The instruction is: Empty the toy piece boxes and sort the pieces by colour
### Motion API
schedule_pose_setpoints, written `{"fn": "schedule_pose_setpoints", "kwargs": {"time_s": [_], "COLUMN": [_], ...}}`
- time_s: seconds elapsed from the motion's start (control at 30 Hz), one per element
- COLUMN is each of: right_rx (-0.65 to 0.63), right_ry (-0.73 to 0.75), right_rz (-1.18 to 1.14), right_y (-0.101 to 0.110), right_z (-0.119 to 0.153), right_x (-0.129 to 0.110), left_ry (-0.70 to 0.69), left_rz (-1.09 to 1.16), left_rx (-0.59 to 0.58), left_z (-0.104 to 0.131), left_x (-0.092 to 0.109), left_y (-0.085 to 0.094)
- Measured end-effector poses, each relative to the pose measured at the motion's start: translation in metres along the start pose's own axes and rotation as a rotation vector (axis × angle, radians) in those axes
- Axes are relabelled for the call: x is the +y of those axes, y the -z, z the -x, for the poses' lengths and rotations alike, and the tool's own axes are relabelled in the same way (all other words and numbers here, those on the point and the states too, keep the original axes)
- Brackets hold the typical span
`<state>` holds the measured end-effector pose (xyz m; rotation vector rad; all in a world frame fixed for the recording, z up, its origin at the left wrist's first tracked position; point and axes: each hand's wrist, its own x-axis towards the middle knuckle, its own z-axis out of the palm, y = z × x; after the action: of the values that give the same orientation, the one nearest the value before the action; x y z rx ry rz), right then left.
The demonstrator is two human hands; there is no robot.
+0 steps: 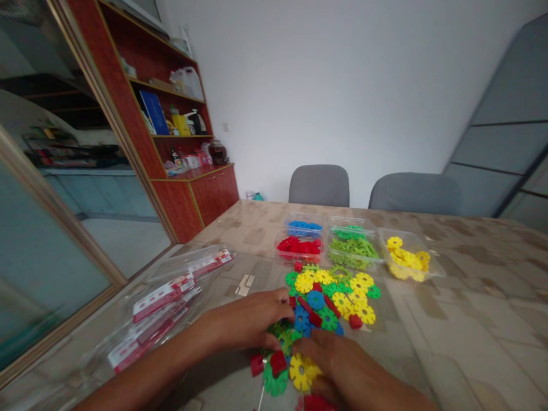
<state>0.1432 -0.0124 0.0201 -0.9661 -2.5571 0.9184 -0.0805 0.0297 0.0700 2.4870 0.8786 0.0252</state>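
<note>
A loose pile of plastic snowflake-shaped building discs, with blue discs (315,300), green discs (328,318) and yellow discs (341,303), lies on the table. Small red blocks (278,362) are mixed in. My left hand (257,317) reaches over the pile's left side, thumb and fingers apart around light green pieces (285,341). Close by on the right, my right hand (331,357) is curled at the near edge of the pile, with a yellow disc (301,372) against its fingers. Its fingertips are partly hidden.
Behind the pile, clear plastic boxes hold sorted pieces: blue (303,228), red (298,246), green (353,249) and yellow (406,262). Flattened clear packaging with red-and-white labels (162,297) lies at the left. Grey chairs (319,185) stand beyond the table (466,285).
</note>
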Motion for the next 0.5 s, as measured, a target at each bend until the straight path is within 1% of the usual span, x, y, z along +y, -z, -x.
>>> {"fn": "schedule_pose_setpoints", "kwargs": {"time_s": [0.17,0.27,0.33,0.43,0.5], "right_rx": [0.068,0.082,0.077,0.059,0.086], "right_ry": [-0.086,-0.124,-0.135,-0.143,-0.142], "right_rz": [-0.071,-0.022,-0.036,-0.116,-0.122], "right_y": [-0.001,-0.002,0.000,0.005,0.013], "right_z": [-0.001,0.000,0.001,0.004,0.005], "right_x": [-0.005,-0.005,-0.005,-0.003,0.002], "left_ry": [-0.026,-0.007,0.017,0.057,0.082], "left_rz": [0.003,-0.017,-0.034,-0.047,-0.045], "left_rx": [-0.001,-0.003,-0.015,-0.022,-0.026], "left_z": [0.000,0.000,0.000,0.001,0.001], "left_x": [-0.004,-0.006,-0.006,-0.003,-0.001], "left_y": [-0.003,-0.004,-0.005,-0.003,-0.002]}}
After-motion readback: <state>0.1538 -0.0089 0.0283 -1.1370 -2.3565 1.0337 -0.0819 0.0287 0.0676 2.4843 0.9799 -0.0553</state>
